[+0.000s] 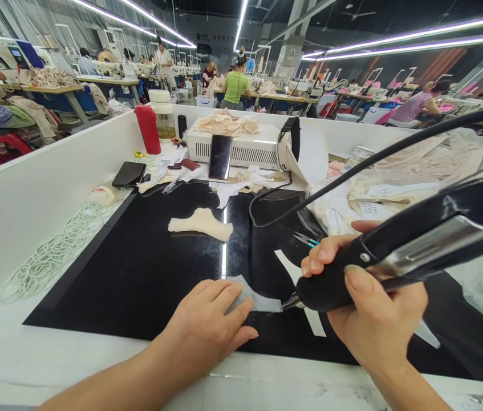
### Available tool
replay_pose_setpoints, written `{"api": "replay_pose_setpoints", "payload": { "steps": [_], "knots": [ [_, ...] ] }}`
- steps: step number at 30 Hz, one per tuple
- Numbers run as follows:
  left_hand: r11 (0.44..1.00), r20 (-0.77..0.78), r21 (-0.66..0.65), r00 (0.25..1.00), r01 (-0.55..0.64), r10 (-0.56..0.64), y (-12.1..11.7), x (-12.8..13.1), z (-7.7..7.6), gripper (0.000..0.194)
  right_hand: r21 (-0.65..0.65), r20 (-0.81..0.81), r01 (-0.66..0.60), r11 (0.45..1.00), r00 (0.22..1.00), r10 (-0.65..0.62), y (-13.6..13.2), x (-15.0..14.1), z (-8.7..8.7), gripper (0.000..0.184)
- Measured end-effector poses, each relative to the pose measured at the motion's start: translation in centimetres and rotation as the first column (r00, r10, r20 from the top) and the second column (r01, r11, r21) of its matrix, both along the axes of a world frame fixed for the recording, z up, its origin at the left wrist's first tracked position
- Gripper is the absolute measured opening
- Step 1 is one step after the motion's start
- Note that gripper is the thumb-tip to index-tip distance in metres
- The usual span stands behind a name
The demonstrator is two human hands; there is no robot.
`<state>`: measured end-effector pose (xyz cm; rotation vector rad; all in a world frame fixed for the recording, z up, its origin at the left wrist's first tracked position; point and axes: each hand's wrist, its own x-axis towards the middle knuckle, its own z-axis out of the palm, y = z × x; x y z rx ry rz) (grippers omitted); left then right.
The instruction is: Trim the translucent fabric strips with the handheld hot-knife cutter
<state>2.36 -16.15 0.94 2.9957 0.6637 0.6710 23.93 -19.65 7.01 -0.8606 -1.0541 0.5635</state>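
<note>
My left hand lies flat, fingers together, pressing a thin translucent fabric piece onto the black work mat. My right hand is wrapped round a black corded hand tool, whose metal tip touches the right edge of that fabric piece. A white strip lies on the mat under the tool. A cream fabric cup piece rests farther back on the mat.
A white machine box with a phone leaning on it stands at the back, beside a red bottle. White elastic rings are piled at left. Bagged fabric sits right. Small scissors lie near the cable. Other people work behind.
</note>
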Motion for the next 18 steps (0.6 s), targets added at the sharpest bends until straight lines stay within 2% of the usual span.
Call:
{"api": "replay_pose_setpoints", "payload": {
  "steps": [7,12,18],
  "knots": [
    [0.998,0.033,-0.050,0.999,0.041,-0.039,0.6,-0.1,0.1,0.030,0.049,-0.070,0.036,0.998,0.997,-0.032,0.2,-0.4,1.2,0.043],
    [0.992,0.032,-0.116,0.998,0.058,-0.055,1.1,-0.5,0.8,0.027,0.042,-0.103,-0.018,0.999,0.994,0.022,0.4,-1.9,1.3,0.041],
    [0.977,0.017,-0.199,0.996,-0.078,0.083,0.9,-2.6,2.9,0.043,0.009,-0.106,-0.090,0.996,0.990,0.091,0.9,-4.3,0.8,0.043]
  ]
}}
